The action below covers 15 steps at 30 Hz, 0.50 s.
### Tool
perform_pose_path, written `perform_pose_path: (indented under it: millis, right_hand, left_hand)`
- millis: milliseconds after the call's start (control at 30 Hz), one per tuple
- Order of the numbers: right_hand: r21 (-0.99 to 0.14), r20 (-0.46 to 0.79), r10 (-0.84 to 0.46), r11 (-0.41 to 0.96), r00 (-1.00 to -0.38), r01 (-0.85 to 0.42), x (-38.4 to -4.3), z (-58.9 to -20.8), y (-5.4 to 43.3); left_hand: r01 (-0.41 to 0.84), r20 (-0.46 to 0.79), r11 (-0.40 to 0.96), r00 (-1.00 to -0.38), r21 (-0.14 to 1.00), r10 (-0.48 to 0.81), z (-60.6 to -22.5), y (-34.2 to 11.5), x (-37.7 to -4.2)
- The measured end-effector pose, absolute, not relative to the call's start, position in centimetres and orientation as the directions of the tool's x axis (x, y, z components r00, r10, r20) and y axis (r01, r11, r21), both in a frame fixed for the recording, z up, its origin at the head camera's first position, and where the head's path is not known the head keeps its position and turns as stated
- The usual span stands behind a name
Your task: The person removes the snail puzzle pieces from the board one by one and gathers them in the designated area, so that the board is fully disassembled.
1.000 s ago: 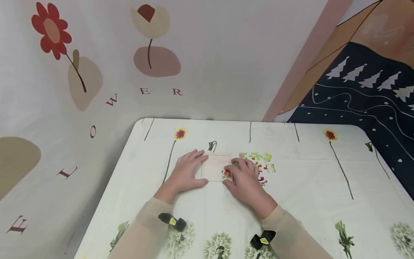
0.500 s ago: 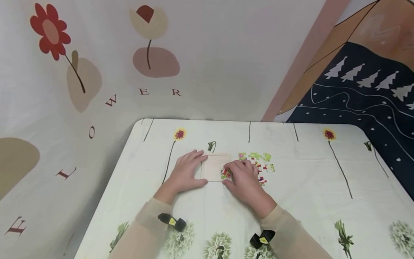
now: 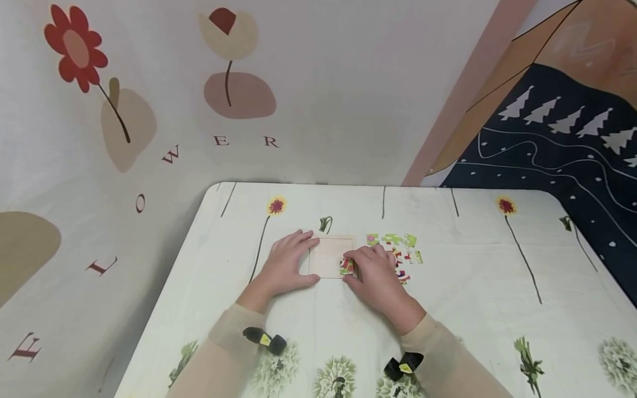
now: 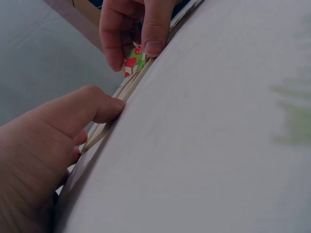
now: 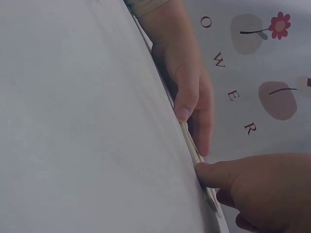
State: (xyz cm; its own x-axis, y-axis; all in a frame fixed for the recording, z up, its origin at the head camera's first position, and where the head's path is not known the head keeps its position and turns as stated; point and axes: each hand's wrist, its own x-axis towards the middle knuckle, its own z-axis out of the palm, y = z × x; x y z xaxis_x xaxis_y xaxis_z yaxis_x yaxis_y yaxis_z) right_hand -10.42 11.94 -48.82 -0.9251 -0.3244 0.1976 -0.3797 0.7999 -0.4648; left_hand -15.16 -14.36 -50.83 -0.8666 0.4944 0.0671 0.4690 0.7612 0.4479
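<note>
A pale, shallow puzzle tray (image 3: 329,254) lies flat on the table in the head view. My left hand (image 3: 286,266) holds its left side, the thumb at the near corner and fingertips at the far one. A puzzle piece (image 3: 345,268) in red, green and white sits in the tray's near right corner. Over that corner is my right hand (image 3: 379,279), its fingers curled round the piece and its thumb at the tray's near edge. The left wrist view shows the piece (image 4: 131,65) below the right index finger; the right wrist view hides it.
Several loose puzzle pieces (image 3: 393,240) lie just right of the tray, some partly hidden by the right hand. The table (image 3: 463,287) has a white flower-printed cloth. A printed curtain-like backdrop (image 3: 338,110) rises behind its far edge.
The right hand's fingers, which reached toward the tray's upper right side, have drawn in beside the index finger near the piece. The left hand and the tray have stayed in place.
</note>
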Motion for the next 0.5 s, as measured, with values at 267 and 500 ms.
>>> perform_pose_path:
  millis: [267, 500]
  right_hand:
    - [-0.488, 0.203, -0.315, 0.789, -0.927, -0.374, -10.4, -48.7, 12.3]
    - [-0.532, 0.217, -0.288, 0.766, -0.933, -0.361, -9.9, -48.4, 14.2]
  left_hand:
    - [0.468, 0.076, 0.757, -0.868, 0.456, 0.491, -50.5, -14.3, -15.1]
    - [0.472, 0.078, 0.753, -0.865, 0.458, 0.495, -50.5, -14.3, -15.0]
